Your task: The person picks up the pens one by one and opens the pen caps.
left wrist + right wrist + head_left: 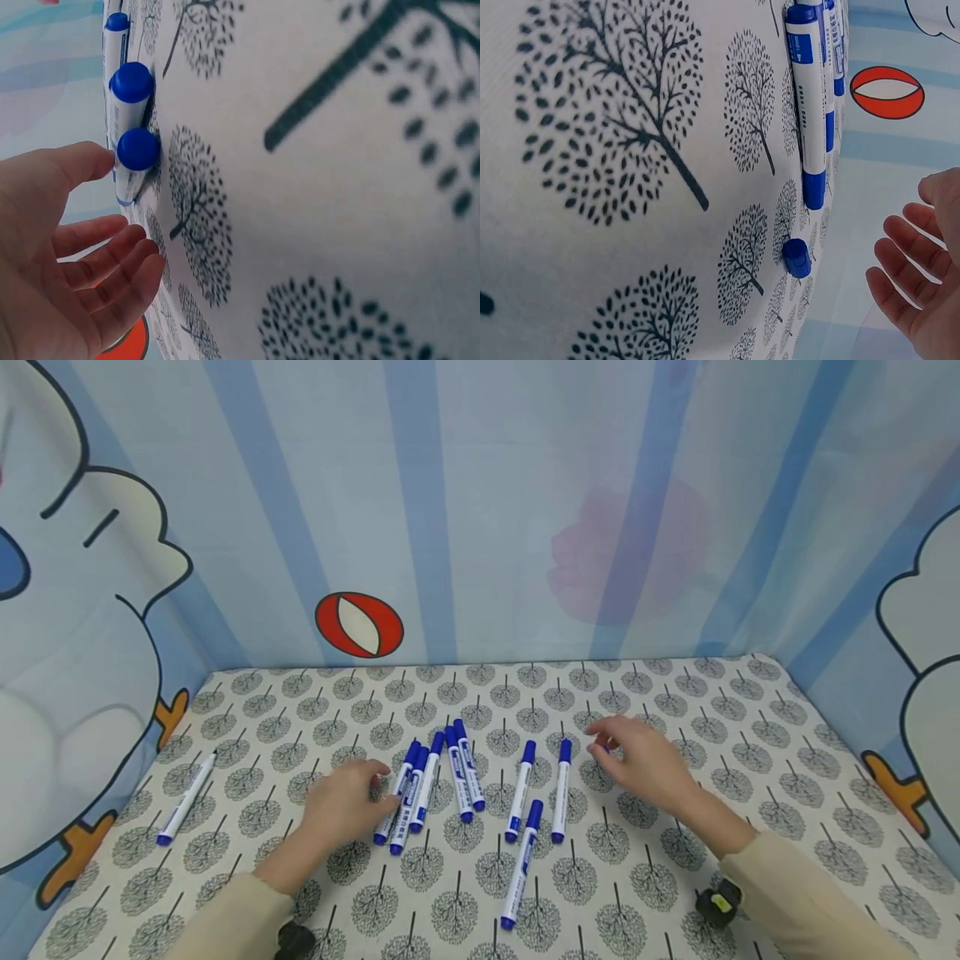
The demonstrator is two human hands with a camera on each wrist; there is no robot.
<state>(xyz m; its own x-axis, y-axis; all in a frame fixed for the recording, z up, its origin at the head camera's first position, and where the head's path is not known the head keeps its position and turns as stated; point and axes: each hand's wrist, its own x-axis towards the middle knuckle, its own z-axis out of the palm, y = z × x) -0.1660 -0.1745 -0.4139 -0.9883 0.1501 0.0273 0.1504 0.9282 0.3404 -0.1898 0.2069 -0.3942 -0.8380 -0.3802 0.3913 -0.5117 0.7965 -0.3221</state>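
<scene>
My left hand (348, 802) is beside the leftmost marker (402, 789) of a row of white markers with blue caps. Its thumb tip overlaps that marker in the left wrist view, close to the blue end (139, 148), and its fingers are loosely bent with nothing held. Over at the right, my right hand (641, 760) hovers above the cloth with relaxed fingers and an empty palm. A loose blue cap (796, 258) lies on the cloth below it, mostly hidden by the hand in the head view. Nearest that hand is the rightmost marker (561, 793).
An uncapped marker (184, 802) lies alone at the far left. One capped marker (521, 868) sits closer to the front than the others. The table is covered with a tree-print cloth (465, 902), and a printed curtain (495, 510) hangs behind it.
</scene>
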